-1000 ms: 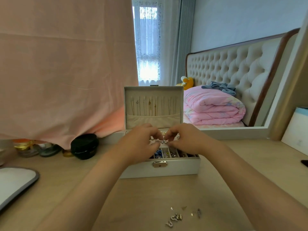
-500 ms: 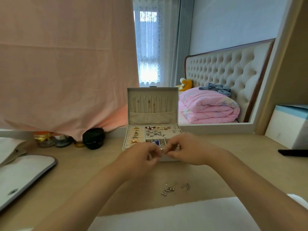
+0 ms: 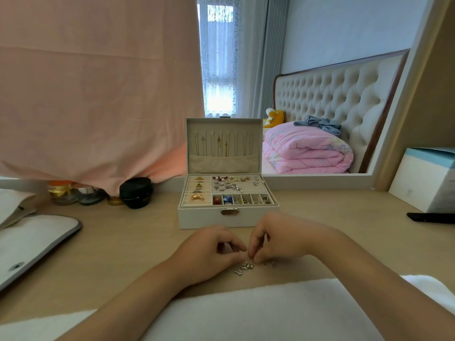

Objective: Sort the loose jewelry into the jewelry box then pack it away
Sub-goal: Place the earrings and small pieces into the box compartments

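The white jewelry box (image 3: 204, 219) stands open mid-desk, its lid upright with necklaces hanging inside. Its tray holds rings on the left, earrings at the back and small compartments at the front. A small cluster of loose jewelry (image 3: 244, 267) lies on the desk in front of the box, with two tiny pieces (image 3: 269, 263) to its right. My left hand (image 3: 211, 252) hovers just left of the cluster, fingers curled, thumb tip near forefinger, nothing visible in it. My right hand (image 3: 278, 239) curls over the cluster with fingertips pointing down; whether it pinches a piece is hidden.
A black jar (image 3: 136, 192) and small bottles (image 3: 62, 193) stand at the back left under a pink cloth. A white pouch (image 3: 32, 242) lies at the left. A white-and-blue box (image 3: 428, 180) and a dark phone (image 3: 430, 217) sit at the right. A white towel (image 3: 246, 313) covers the near edge.
Both hands have drawn back from over the box tray to the desk in front of it, down to the loose jewelry. The view has pulled back and tilted.
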Demonstrator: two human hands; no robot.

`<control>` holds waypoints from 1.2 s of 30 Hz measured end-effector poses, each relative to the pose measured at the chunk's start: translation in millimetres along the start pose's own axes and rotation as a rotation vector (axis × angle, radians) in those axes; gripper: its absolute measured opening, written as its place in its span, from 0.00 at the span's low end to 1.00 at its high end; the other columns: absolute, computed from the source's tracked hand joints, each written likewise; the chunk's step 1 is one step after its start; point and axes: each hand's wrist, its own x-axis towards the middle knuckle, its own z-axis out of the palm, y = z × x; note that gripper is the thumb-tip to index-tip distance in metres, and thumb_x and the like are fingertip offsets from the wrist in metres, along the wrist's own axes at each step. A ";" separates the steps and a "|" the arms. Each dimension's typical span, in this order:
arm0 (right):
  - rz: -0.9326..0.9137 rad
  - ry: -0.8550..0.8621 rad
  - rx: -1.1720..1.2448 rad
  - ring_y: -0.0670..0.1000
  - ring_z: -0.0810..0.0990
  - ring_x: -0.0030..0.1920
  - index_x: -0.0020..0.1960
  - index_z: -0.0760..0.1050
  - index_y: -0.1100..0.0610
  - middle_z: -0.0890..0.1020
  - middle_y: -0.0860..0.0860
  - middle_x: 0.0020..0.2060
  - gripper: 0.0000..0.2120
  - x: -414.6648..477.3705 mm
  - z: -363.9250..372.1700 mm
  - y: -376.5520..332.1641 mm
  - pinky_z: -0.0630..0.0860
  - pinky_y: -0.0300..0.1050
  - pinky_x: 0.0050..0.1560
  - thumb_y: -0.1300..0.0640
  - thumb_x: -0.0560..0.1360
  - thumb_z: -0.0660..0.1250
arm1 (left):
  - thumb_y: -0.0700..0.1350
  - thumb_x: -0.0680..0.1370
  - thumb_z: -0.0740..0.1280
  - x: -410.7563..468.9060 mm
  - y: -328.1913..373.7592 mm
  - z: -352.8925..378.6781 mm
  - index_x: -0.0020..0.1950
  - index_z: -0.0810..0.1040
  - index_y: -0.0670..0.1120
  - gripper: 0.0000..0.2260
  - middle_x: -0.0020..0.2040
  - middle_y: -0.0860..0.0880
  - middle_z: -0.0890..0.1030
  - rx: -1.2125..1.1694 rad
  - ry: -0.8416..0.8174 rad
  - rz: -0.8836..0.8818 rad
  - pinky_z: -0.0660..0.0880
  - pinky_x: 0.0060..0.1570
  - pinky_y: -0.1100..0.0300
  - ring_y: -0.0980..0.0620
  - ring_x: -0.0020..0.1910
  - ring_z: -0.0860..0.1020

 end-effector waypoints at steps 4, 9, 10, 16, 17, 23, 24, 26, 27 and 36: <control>0.008 0.006 -0.013 0.38 0.79 0.38 0.46 0.86 0.46 0.84 0.38 0.37 0.04 5.4 3.9 -0.9 0.73 0.33 0.41 0.53 0.72 0.76 | 0.58 0.71 0.75 3.0 -2.0 3.3 0.47 0.85 0.59 0.07 0.43 0.59 0.81 0.026 -0.016 0.017 0.76 0.47 0.57 0.58 0.46 0.77; 0.029 0.028 -0.003 0.40 0.80 0.42 0.45 0.84 0.45 0.83 0.40 0.40 0.03 7.5 5.3 -0.2 0.74 0.35 0.44 0.51 0.72 0.77 | 0.53 0.72 0.76 2.1 -4.7 4.4 0.43 0.84 0.58 0.03 0.42 0.59 0.80 0.017 0.008 -0.007 0.76 0.47 0.57 0.57 0.44 0.77; 0.035 0.037 -0.005 0.41 0.80 0.43 0.45 0.84 0.45 0.83 0.40 0.41 0.04 7.6 4.9 0.2 0.75 0.36 0.45 0.51 0.71 0.77 | 0.52 0.73 0.76 1.5 -4.2 4.1 0.43 0.84 0.57 0.02 0.41 0.59 0.80 0.009 0.021 -0.017 0.76 0.46 0.58 0.57 0.44 0.77; 0.027 0.041 -0.027 0.42 0.81 0.44 0.46 0.84 0.46 0.84 0.42 0.43 0.03 6.7 5.4 1.9 0.77 0.38 0.47 0.50 0.73 0.76 | 0.49 0.76 0.73 -0.8 -0.3 0.8 0.45 0.83 0.54 0.00 0.41 0.59 0.83 0.010 0.061 -0.071 0.74 0.43 0.66 0.59 0.43 0.78; 0.015 0.059 -0.024 0.41 0.80 0.44 0.47 0.84 0.46 0.84 0.42 0.43 0.03 7.0 6.4 2.4 0.76 0.38 0.47 0.50 0.74 0.75 | 0.48 0.76 0.73 -0.9 0.4 0.6 0.45 0.83 0.54 0.01 0.40 0.58 0.82 -0.006 0.076 -0.080 0.74 0.42 0.66 0.58 0.42 0.78; -0.026 0.231 0.283 0.36 0.77 0.32 0.43 0.86 0.52 0.83 0.42 0.33 0.03 9.4 11.6 2.7 0.71 0.29 0.36 0.56 0.71 0.78 | 0.46 0.75 0.75 -1.0 1.6 1.6 0.46 0.82 0.55 0.04 0.40 0.55 0.82 -0.142 0.144 -0.123 0.71 0.40 0.70 0.56 0.40 0.78; -0.026 0.228 0.347 0.36 0.76 0.32 0.43 0.86 0.53 0.83 0.42 0.32 0.03 9.8 12.0 2.3 0.71 0.29 0.36 0.58 0.70 0.79 | 0.46 0.75 0.75 -1.2 2.5 1.5 0.47 0.82 0.55 0.05 0.40 0.55 0.82 -0.157 0.145 -0.125 0.72 0.40 0.70 0.56 0.40 0.78; -0.027 0.219 0.452 0.38 0.76 0.29 0.44 0.86 0.54 0.82 0.43 0.30 0.05 10.6 13.6 2.5 0.71 0.30 0.34 0.61 0.70 0.79 | 0.45 0.75 0.75 -1.5 4.2 0.8 0.48 0.82 0.55 0.05 0.40 0.54 0.83 -0.191 0.153 -0.134 0.72 0.40 0.70 0.58 0.39 0.78; -0.024 0.217 0.498 0.40 0.74 0.27 0.45 0.86 0.54 0.81 0.44 0.29 0.05 10.8 14.4 2.3 0.71 0.32 0.32 0.62 0.70 0.78 | 0.45 0.75 0.75 -1.5 4.8 0.4 0.48 0.82 0.54 0.05 0.40 0.54 0.83 -0.212 0.160 -0.142 0.72 0.40 0.70 0.58 0.39 0.78; -0.036 0.340 0.779 0.44 0.66 0.24 0.44 0.83 0.58 0.75 0.45 0.23 0.03 11.8 10.4 -4.2 0.63 0.34 0.24 0.61 0.76 0.73 | 0.42 0.75 0.75 5.3 11.5 0.4 0.46 0.84 0.49 0.03 0.38 0.54 0.83 -0.346 0.229 -0.116 0.72 0.40 0.70 0.62 0.36 0.76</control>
